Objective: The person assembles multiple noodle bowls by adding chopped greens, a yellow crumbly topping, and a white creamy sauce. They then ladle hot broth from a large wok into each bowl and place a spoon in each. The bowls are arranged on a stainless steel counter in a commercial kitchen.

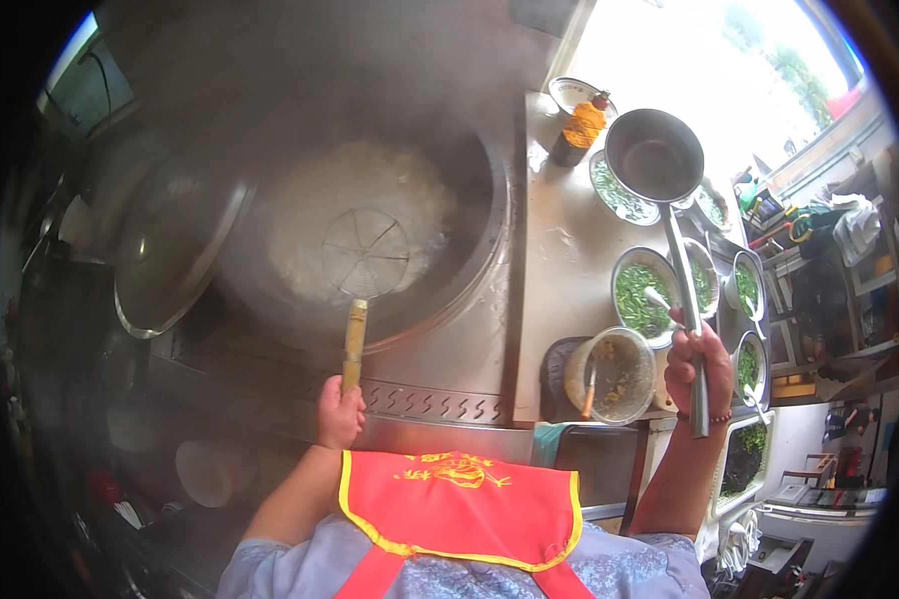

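Observation:
My left hand (341, 411) is closed round the wooden handle of a wire skimmer (366, 254). The skimmer's round mesh head is over a large steaming wok (491, 235), where pale, foamy contents (300, 215) show through the vapour. Out to the right, my right hand (696, 361) grips the grey handle of a deep ladle (654, 155). Its round bowl hangs above the counter, partly covering bowls below. Near that hand stands a bowl of chopped greens (641, 299) with a white spoon in it. Whether the ladle holds liquid I cannot tell.
Several more bowls of greens (749, 285) line the right side. A tub (631, 401) with an orange-handled utensil stands at the counter's near edge. Farther back is a dark bottle with a yellow label (581, 130). A large lid (175, 250) leans left of the wok. Steam blurs the left.

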Demonstrator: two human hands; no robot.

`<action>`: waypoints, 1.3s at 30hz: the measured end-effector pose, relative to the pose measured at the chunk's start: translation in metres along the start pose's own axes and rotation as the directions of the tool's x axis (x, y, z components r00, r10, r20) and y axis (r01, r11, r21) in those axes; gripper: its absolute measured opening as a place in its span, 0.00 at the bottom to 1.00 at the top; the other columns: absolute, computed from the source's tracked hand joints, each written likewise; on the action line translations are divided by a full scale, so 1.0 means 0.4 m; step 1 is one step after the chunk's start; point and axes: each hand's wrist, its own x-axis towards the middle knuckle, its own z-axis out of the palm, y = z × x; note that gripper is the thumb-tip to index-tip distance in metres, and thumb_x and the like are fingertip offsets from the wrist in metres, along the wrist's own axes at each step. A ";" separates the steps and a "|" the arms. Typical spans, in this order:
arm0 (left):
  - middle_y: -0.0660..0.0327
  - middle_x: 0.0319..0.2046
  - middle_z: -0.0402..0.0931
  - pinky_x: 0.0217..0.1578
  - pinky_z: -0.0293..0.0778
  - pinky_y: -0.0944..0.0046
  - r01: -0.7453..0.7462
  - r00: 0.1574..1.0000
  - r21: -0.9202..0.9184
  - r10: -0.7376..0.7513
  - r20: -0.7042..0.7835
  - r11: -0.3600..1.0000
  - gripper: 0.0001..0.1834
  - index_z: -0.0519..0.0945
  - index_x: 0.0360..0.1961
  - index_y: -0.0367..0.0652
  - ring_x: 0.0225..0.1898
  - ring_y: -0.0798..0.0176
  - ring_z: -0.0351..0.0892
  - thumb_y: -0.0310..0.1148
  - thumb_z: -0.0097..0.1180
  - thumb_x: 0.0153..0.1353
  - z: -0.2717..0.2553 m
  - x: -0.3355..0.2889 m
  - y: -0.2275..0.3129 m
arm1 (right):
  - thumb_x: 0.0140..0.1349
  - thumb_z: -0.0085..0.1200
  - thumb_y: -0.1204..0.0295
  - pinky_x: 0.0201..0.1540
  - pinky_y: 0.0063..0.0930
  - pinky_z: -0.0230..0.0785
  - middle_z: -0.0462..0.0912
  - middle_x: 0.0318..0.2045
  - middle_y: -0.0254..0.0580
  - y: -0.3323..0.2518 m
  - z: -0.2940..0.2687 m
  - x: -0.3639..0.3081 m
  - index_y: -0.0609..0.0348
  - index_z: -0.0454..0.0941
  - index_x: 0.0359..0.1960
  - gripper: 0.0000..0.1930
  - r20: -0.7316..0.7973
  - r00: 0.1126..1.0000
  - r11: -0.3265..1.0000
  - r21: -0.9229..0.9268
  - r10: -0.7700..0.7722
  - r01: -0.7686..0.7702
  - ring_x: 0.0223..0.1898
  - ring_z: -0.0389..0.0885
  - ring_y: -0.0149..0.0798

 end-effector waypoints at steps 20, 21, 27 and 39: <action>0.66 0.20 0.70 0.13 0.64 0.73 -0.033 0.999 0.016 0.033 -0.018 0.999 0.04 0.67 0.36 0.44 0.14 0.75 0.66 0.31 0.45 0.66 -0.427 0.062 0.064 | 0.51 0.49 0.76 0.35 0.50 0.73 0.80 0.38 0.56 0.705 0.316 0.051 0.50 0.58 0.68 0.37 -0.038 0.861 -0.055 -0.996 -0.508 -0.076 0.33 0.79 0.60; 0.66 0.19 0.69 0.12 0.63 0.73 -0.028 0.999 0.016 0.028 -0.023 0.999 0.04 0.66 0.35 0.44 0.14 0.75 0.64 0.31 0.44 0.66 -0.437 0.066 0.056 | 0.51 0.49 0.76 0.34 0.50 0.72 0.80 0.36 0.54 0.712 0.305 0.040 0.47 0.58 0.68 0.37 -0.021 0.843 -0.107 -0.990 -0.538 -0.092 0.31 0.79 0.59; 0.68 0.16 0.65 0.12 0.60 0.74 -0.041 0.999 -0.012 0.041 0.009 0.999 0.02 0.66 0.35 0.44 0.11 0.76 0.60 0.29 0.44 0.65 -0.421 0.088 0.035 | 0.54 0.52 0.73 0.28 0.47 0.73 0.73 0.30 0.48 0.777 0.220 0.059 0.34 0.58 0.69 0.38 -0.049 0.768 -0.331 -0.883 -0.639 -0.331 0.26 0.78 0.52; 0.69 0.19 0.67 0.11 0.59 0.76 -0.079 0.982 0.144 0.102 -0.161 0.986 0.05 0.69 0.41 0.43 0.13 0.78 0.61 0.30 0.43 0.68 -0.418 0.086 0.017 | 0.63 0.47 0.67 0.34 0.46 0.76 0.81 0.32 0.53 0.440 0.248 0.330 0.55 0.71 0.43 0.10 0.068 0.823 -0.407 -0.890 -0.564 -0.205 0.34 0.82 0.54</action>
